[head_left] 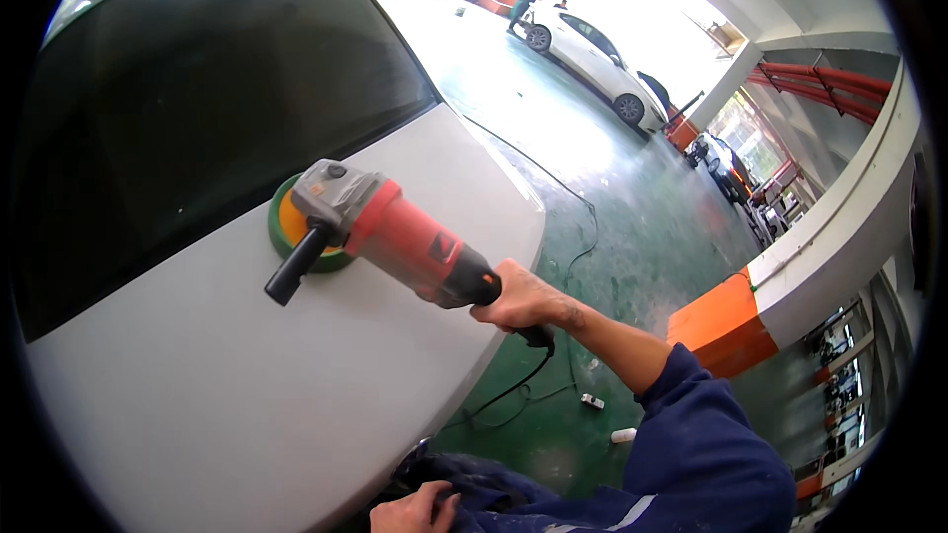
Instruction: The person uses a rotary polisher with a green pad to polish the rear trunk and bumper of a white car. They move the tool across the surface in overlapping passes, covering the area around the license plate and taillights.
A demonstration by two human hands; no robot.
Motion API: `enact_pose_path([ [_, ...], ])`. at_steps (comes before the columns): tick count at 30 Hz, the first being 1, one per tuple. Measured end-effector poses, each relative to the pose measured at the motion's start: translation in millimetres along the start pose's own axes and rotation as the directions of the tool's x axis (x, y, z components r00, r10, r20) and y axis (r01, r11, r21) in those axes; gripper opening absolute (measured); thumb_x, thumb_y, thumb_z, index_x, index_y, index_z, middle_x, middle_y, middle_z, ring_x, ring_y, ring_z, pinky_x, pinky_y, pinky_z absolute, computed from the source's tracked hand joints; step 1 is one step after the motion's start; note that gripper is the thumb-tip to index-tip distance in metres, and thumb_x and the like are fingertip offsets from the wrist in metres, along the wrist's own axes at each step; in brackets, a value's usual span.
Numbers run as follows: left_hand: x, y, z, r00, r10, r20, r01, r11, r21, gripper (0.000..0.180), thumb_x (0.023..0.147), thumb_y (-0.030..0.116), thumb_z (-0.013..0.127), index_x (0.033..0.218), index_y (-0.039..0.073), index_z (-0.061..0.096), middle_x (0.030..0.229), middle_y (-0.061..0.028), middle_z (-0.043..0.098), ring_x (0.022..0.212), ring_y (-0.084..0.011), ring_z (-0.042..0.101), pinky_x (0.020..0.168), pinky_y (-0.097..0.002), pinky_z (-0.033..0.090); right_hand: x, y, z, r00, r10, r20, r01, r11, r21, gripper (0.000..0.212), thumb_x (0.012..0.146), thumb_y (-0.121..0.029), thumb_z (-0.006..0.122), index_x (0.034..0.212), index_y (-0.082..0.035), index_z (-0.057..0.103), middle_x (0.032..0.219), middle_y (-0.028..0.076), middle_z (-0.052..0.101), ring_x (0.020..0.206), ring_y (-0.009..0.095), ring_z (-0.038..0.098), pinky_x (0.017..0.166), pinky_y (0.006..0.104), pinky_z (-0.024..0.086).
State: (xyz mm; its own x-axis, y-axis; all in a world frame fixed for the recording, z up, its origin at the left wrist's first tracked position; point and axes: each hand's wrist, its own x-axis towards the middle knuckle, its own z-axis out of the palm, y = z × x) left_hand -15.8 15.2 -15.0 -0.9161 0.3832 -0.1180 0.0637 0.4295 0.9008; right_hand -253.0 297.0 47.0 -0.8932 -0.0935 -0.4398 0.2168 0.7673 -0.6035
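My right hand [518, 296] is wrapped round the rear handle of a red and black electric polisher [403, 237]. The tool's metal head points to the upper left, and a black side handle [296, 265] sticks out from it, with no hand on it. Under the head, a green and orange polishing pad [286, 222] rests on the white car's rear lid [257, 385], close to the dark rear window [207, 89]. Low in the picture, my left hand [415, 511] is by my dark blue clothing, its fingers curled; what they hold, if anything, is hidden.
A black power cable [595, 237] runs across the green floor beside the car. A white bottle [623, 435] and a small white object [592, 401] lie there. An orange and white pillar [726, 321] stands to the right. Farther off, a person [523, 10] is by another white car [592, 54].
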Motion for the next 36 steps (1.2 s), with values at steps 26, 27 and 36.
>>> enact_pose_path([
  [26, 20, 15, 0, 0.981, -0.187, -0.04, 0.183, 0.979, -0.088, 0.022, 0.097, 0.03, 0.066, 0.109, 0.012, 0.069, 0.083, -0.0167, 0.073, 0.076, -0.0372, 0.071, 0.069, -0.0478, 0.055, 145, 70, -162, 0.92, 0.32, -0.225, -0.203, 0.882, 0.424, 0.017, 0.083, -0.014, 0.071, 0.086, -0.004, 0.058, 0.067, 0.005, 0.058, 0.05, 0.016, 0.058, 0.046, 0.039, 0.051],
  [27, 19, 15, -3, 0.983, -0.177, -0.041, 0.173, 0.981, -0.09, 0.022, 0.096, 0.03, 0.067, 0.109, 0.012, 0.07, 0.083, -0.0169, 0.073, 0.076, -0.0373, 0.071, 0.068, -0.0479, 0.055, 131, 66, -154, 0.917, 0.329, -0.224, -0.209, 0.877, 0.432, 0.017, 0.083, -0.014, 0.071, 0.086, -0.004, 0.058, 0.066, 0.005, 0.058, 0.05, 0.017, 0.058, 0.045, 0.0392, 0.051],
  [36, 0, 1, -7, 0.997, -0.036, 0.074, 0.041, 0.997, -0.064, 0.023, 0.096, 0.03, 0.067, 0.11, 0.011, 0.069, 0.08, -0.02, 0.071, 0.073, -0.0398, 0.07, 0.067, -0.0507, 0.054, -1, 42, -36, 0.98, 0.124, -0.154, -0.089, 0.972, 0.216, 0.018, 0.078, -0.011, 0.071, 0.07, 0.002, 0.062, 0.058, 0.006, 0.059, 0.046, 0.016, 0.058, 0.043, 0.0331, 0.047],
])
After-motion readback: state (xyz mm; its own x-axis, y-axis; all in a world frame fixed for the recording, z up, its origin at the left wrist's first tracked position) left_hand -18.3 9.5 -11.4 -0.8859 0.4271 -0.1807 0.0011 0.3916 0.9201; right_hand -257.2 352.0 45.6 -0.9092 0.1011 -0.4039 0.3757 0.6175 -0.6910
